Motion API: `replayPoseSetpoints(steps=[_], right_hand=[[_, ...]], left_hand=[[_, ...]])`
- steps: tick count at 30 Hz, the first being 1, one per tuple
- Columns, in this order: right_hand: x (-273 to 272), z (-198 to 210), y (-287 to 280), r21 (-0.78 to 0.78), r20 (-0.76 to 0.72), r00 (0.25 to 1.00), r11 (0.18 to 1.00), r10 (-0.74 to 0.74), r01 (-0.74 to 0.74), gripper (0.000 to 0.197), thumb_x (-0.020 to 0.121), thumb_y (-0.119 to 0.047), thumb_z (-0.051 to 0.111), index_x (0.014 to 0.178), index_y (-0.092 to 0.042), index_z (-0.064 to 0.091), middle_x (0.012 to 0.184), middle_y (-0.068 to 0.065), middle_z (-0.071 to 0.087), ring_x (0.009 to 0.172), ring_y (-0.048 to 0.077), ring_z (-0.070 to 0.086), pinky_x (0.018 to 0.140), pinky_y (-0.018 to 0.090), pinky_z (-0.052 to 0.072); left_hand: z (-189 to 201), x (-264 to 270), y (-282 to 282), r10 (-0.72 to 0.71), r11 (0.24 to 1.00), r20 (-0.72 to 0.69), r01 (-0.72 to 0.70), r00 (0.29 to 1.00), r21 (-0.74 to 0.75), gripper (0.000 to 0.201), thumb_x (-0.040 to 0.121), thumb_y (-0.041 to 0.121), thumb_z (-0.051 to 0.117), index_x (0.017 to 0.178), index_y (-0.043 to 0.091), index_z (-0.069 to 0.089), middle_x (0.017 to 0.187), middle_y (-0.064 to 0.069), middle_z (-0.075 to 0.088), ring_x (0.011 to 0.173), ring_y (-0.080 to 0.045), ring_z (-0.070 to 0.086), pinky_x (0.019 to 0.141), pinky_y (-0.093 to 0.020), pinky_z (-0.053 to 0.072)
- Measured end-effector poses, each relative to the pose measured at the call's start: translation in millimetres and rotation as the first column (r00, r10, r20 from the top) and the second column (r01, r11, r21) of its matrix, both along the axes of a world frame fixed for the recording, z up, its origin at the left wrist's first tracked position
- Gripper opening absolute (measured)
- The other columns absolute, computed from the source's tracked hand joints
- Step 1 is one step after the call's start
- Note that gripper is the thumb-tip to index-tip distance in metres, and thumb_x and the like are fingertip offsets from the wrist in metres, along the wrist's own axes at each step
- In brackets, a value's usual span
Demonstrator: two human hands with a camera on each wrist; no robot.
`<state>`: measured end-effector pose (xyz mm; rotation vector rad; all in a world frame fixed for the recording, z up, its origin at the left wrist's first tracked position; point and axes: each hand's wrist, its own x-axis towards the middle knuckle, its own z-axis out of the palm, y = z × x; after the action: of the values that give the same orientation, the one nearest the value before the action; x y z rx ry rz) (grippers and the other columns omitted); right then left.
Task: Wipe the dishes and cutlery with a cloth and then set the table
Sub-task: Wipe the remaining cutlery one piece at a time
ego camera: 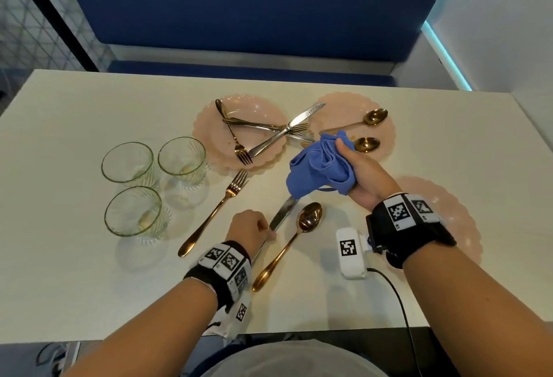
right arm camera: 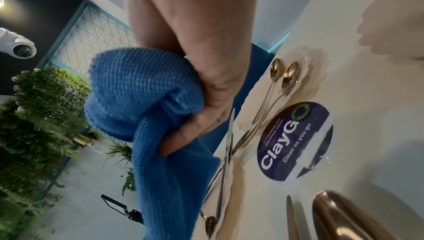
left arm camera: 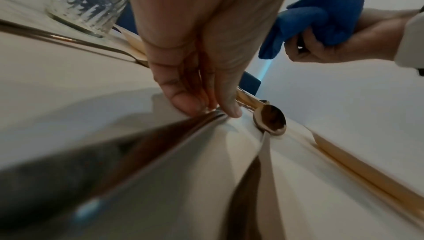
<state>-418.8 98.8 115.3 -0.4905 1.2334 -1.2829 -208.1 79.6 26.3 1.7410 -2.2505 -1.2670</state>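
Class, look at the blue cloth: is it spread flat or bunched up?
Bunched up. The right hand grips the cloth in a crumpled wad above the table, folds showing and one end hanging loose.

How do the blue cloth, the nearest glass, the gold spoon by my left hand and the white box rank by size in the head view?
1. Blue cloth, bunched in the right hand and held above the table, so nearness may enlarge it.
2. Nearest glass.
3. White box.
4. Gold spoon: longest, but thin.

A round ClayGo sticker (right arm camera: 296,141) lies on the table (ego camera: 74,113); blue bench (ego camera: 239,2) behind.
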Motion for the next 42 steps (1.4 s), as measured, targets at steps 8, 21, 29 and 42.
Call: replayPoseSetpoints(steps=[8, 21, 29, 42], right_hand=[[10.0, -12.7, -4.9, 0.030, 0.042, 0.999, 1.000, -0.005, 0.004, 0.037, 0.099, -0.029, 0.039, 0.129, -0.011, 0.050, 0.119, 0.010, 0.062, 0.100, 0.017, 0.063, 0.084, 0.026, 0.053], [27.9, -34.8, -6.0, 0.203, -0.001, 1.000, 0.979, 0.021, -0.020, 0.039, 0.096, -0.032, 0.046, 0.125, -0.008, 0.056, 0.117, 0.013, 0.065, 0.107, 0.024, 0.061, 0.096, 0.033, 0.047], [51.9, -49.2, -2.4, 0.249, 0.024, 1.000, 0.968, -0.020, 0.013, 0.033, 0.098, -0.031, 0.041, 0.122, -0.012, 0.052, 0.120, 0.010, 0.062, 0.108, 0.019, 0.060, 0.080, 0.027, 0.054], [40.3, -41.7, -34.2, 0.041, -0.400, 0.897, 0.974, -0.189, 0.224, 0.033, 0.085, -0.017, 0.065, 0.114, -0.007, 0.055, 0.116, 0.015, 0.063, 0.103, 0.029, 0.063, 0.090, 0.045, 0.053]], left_hand=[[2.6, 49.6, -36.3, 0.229, 0.935, 0.128, -0.181, 0.965, -0.305, 0.032, 0.086, 0.022, 0.060, 0.112, 0.004, 0.058, 0.116, -0.014, 0.051, 0.108, -0.028, 0.048, 0.093, -0.034, 0.042], [5.3, 50.8, -38.1, 0.041, 0.999, 0.239, -0.034, 0.970, -0.034, 0.022, 0.091, 0.016, 0.054, 0.101, -0.002, 0.060, 0.103, -0.015, 0.060, 0.099, -0.029, 0.058, 0.080, -0.030, 0.043], [41.5, 23.6, -27.6, 0.190, 0.979, -0.178, -0.171, 0.965, 0.113, 0.005, 0.091, 0.012, 0.054, 0.088, 0.008, 0.054, 0.073, -0.001, 0.052, 0.064, -0.016, 0.052, 0.058, -0.026, 0.047], [82.1, -30.8, -25.8, 0.132, 0.990, -0.399, -0.104, 0.907, 0.093, 0.015, 0.087, 0.008, 0.058, 0.074, 0.009, 0.051, 0.068, -0.004, 0.049, 0.052, -0.014, 0.046, 0.037, -0.016, 0.037]])
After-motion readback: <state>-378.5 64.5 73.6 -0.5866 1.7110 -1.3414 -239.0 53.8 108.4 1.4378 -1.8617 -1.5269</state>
